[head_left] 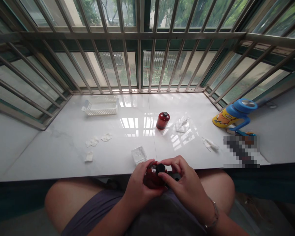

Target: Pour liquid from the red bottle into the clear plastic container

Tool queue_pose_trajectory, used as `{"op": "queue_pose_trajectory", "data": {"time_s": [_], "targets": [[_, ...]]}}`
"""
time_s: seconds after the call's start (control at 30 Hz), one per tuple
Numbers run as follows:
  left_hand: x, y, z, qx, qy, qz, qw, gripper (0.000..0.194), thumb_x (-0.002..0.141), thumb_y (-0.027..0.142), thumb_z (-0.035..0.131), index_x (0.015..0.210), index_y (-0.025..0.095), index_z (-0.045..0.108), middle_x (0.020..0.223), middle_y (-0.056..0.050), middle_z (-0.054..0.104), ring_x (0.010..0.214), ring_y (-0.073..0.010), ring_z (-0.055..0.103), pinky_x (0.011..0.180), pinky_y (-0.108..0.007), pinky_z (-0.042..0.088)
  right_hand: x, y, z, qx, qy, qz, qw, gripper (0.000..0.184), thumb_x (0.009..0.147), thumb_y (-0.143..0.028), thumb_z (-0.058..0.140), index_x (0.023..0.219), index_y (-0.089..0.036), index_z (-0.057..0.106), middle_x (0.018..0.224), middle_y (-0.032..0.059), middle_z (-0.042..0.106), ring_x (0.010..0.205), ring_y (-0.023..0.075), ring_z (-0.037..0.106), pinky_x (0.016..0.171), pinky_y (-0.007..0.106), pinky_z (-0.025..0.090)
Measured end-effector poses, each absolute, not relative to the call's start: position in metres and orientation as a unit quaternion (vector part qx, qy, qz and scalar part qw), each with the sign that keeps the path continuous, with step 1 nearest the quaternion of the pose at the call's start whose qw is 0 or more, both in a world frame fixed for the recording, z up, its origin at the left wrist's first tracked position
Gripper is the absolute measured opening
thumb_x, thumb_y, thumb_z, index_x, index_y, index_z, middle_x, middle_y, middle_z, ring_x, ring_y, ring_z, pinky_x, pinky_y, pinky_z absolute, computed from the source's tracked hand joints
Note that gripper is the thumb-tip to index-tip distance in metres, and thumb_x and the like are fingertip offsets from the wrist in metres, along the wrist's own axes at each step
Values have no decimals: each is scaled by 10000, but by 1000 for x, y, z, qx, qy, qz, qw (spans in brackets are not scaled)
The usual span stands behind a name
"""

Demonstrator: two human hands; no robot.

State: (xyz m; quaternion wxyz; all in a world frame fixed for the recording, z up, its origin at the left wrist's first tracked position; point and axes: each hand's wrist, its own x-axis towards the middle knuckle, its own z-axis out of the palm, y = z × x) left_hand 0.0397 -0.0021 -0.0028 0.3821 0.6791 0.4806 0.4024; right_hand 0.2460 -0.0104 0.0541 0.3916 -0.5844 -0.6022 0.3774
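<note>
My left hand [137, 186] is wrapped round a small dark red bottle [151, 178] held over my lap, just below the front edge of the white sill [64, 147]. My right hand [184, 183] pinches the bottle's black cap [160, 168] with thumb and fingers. A second red bottle with a black cap [162, 120] stands upright in the middle of the sill. A small clear glass block [139, 154] lies on the sill just beyond my hands.
A white plastic basket [100, 105] sits at the back left. Crumpled white tissues [95, 141] lie at left, clear wrappers [182, 124] and another tissue [210, 144] at right. A yellow and blue child's bottle [233, 114] lies at far right. Metal window bars [140, 65] close off the back.
</note>
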Motion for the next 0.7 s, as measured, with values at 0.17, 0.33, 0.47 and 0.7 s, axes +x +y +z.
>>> {"op": "queue_pose_trajectory", "data": {"time_s": [0.17,0.33,0.47,0.7], "targets": [[47,-4,-1,714,485,437,254,804,796,367,965,1484,277,558,1310,-99,732,1158,-310,732,1004,-474,641,239,-14,48,-601,-601,320,418,266,959,-377,772,918,-268,533,1093,48,747,938,246,707,813,393,567],[46,1,3,700,480,434,303,825,751,327,985,1468,288,579,1324,-92,731,1171,-313,733,1021,-476,640,236,-15,51,-586,-599,328,437,271,985,-378,749,952,-275,501,1188,66,741,1037,257,712,898,422,596],[40,3,3,667,465,400,424,882,652,248,1014,1438,309,619,1365,-61,726,1222,-312,727,1084,-473,616,242,-11,56,-543,-608,402,416,280,988,-352,749,992,-277,480,1212,51,741,1106,246,713,964,415,584],[32,6,3,670,459,384,439,954,592,236,1058,1443,304,634,1383,-71,717,1249,-319,715,1113,-478,601,248,-5,54,-510,-581,464,434,344,970,-312,773,910,-273,436,1129,34,771,1054,222,723,934,373,583]]}}
